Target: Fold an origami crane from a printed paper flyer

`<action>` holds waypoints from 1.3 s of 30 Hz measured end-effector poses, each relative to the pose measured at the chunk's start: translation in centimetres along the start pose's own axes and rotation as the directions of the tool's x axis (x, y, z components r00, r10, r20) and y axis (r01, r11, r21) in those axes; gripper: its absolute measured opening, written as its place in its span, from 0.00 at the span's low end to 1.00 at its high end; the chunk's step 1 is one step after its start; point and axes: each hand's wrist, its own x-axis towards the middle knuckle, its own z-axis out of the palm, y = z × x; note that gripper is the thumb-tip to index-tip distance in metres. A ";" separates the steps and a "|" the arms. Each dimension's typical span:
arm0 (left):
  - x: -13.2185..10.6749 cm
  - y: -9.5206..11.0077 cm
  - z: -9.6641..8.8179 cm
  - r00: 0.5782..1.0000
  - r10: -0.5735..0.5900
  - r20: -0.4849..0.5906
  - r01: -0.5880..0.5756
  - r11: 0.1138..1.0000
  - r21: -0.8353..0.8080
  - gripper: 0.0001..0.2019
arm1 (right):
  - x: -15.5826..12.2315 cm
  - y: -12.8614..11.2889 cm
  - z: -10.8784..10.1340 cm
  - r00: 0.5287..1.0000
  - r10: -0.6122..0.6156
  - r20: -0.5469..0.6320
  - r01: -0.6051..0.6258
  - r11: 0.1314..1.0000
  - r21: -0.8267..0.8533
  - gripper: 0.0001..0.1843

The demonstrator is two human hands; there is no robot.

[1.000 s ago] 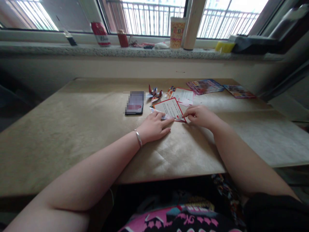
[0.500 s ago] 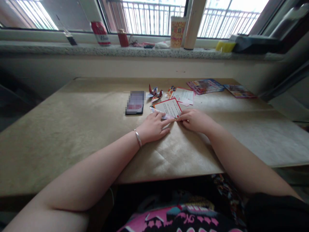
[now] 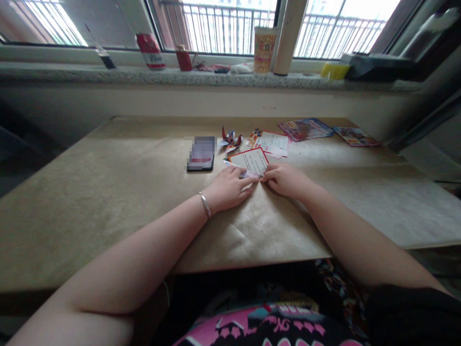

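A printed sheet of paper (image 3: 251,161) with a red border lies at an angle on the table, its near edge folded over in a strip. My left hand (image 3: 232,186) rests on that folded strip with its fingers stretched out and apart. At the near right corner of the sheet, the fingers of my right hand (image 3: 283,179) are closed in a pinch on the paper. Just beyond the sheet stands a folded paper figure (image 3: 231,140) with pointed tips. Another printed sheet (image 3: 272,142) lies behind, near the first one.
A phone (image 3: 201,154) lies left of the sheet on the table (image 3: 108,192). Colourful printed papers (image 3: 306,129) and another printed piece (image 3: 356,136) lie at the back right. On the windowsill (image 3: 216,80) stand a red can (image 3: 150,51), a red bottle (image 3: 183,57) and a patterned cup (image 3: 264,50).
My right hand has shifted slightly left along the sheet's near right corner, closer to my left fingertips. My left hand stays almost in place on the fold.
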 end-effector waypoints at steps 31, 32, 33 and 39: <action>-0.3 -1.9 -2.3 0.982 -0.173 0.081 0.179 0.981 -0.075 0.22 | -0.1 0.8 0.4 0.999 0.038 -0.012 -0.036 0.993 0.111 0.16; -0.3 -1.9 -2.4 0.980 -0.181 0.086 0.187 0.980 -0.064 0.22 | -0.1 0.8 0.5 0.999 0.040 -0.011 -0.038 0.993 0.112 0.16; -0.3 -1.9 -2.5 0.976 -0.194 0.094 0.199 0.979 -0.048 0.22 | -0.1 0.9 0.5 0.999 0.040 -0.010 -0.038 0.993 0.114 0.16; -0.5 -1.7 -3.0 0.957 -0.269 0.111 0.260 0.961 0.093 0.21 | -0.1 1.2 0.7 1.000 0.018 -0.022 -0.015 0.993 0.119 0.16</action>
